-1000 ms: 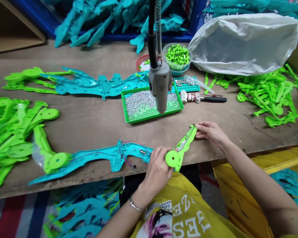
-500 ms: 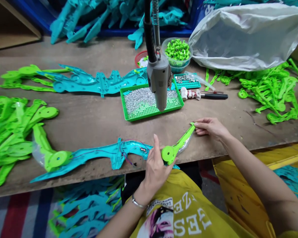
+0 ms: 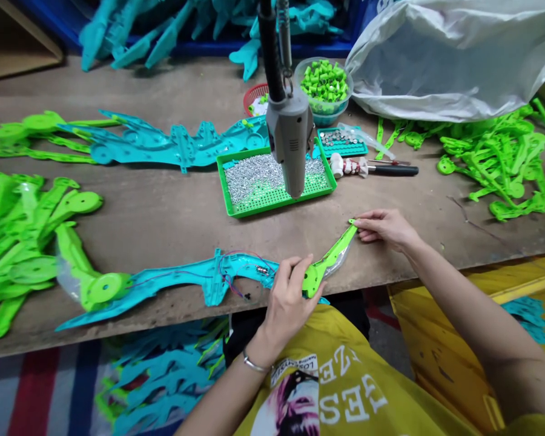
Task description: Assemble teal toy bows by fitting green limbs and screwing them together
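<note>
Close to the table's front edge lies a long teal plastic shell (image 3: 177, 277) with thin red and blue wires and a small metal part (image 3: 262, 270). A bright green plastic arm (image 3: 331, 259) joins its right end. My left hand (image 3: 288, 297) is closed over the arm's round base, with fingers bent on top and the thumb at the near side; they hide part of the joint. At the arm's thin tip, my right hand (image 3: 386, 229) pinches it between thumb and fingers. Another green arm (image 3: 104, 292) sits at the shell's left end.
A grey power screwdriver (image 3: 291, 142) hangs over a green tray (image 3: 236, 212) of small screws. Green parts lie heaped at left (image 3: 22, 254) and right (image 3: 508, 157). Behind are a finished-looking teal shell (image 3: 163, 145), a bowl of green caps (image 3: 324, 82), a hammer-like tool (image 3: 393, 171) and a white sack (image 3: 454, 60).
My left hand's raised index finger has come down, and its fingers now cover the arm's round base. My right hand keeps its pinch on the tip. The view has shifted slightly.
</note>
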The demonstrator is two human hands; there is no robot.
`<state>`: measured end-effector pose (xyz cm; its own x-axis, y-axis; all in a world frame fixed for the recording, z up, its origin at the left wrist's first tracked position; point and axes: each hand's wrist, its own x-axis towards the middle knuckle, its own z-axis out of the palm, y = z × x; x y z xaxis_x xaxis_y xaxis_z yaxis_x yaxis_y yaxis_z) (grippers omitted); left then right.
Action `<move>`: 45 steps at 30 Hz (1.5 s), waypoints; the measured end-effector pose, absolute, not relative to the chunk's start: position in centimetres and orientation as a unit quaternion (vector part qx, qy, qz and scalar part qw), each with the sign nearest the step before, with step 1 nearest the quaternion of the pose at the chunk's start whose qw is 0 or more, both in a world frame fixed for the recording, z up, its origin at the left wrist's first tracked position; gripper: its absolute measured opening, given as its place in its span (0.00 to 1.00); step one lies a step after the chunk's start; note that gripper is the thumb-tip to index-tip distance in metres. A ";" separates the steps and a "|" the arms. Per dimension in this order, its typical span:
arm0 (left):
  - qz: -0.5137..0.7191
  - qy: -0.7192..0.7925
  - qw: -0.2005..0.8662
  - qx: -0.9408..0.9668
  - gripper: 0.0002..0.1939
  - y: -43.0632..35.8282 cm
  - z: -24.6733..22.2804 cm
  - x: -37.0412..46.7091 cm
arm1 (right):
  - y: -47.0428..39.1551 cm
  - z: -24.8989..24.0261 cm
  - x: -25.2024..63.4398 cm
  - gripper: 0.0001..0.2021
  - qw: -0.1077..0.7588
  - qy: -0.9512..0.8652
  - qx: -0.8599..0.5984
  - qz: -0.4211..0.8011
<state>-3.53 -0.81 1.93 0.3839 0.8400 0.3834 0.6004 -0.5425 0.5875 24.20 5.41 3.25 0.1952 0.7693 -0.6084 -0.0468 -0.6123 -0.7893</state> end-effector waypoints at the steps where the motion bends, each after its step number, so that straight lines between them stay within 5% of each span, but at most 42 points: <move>1: 0.333 0.443 0.180 0.813 0.25 -0.8 1.9 -3.5 | 5.4 3.3 24.1 0.13 0.354 -0.257 -0.692 0.574; 19: 0.269 0.423 0.180 0.846 0.20 -0.8 2.1 -3.3 | 5.5 4.1 23.2 0.14 0.347 -0.247 -0.717 0.552; 32: 0.151 0.441 0.151 0.872 0.25 -0.4 4.6 -2.5 | 5.6 4.1 23.4 0.15 0.317 -0.288 -0.713 0.555; 42: 0.011 0.501 0.133 0.855 0.09 0.0 5.9 0.9 | 6.1 4.7 23.3 0.13 0.291 -0.284 -0.724 0.557; 45: 0.003 0.503 0.125 0.855 0.12 -0.2 5.9 1.3 | 6.2 4.6 23.4 0.13 0.289 -0.286 -0.719 0.563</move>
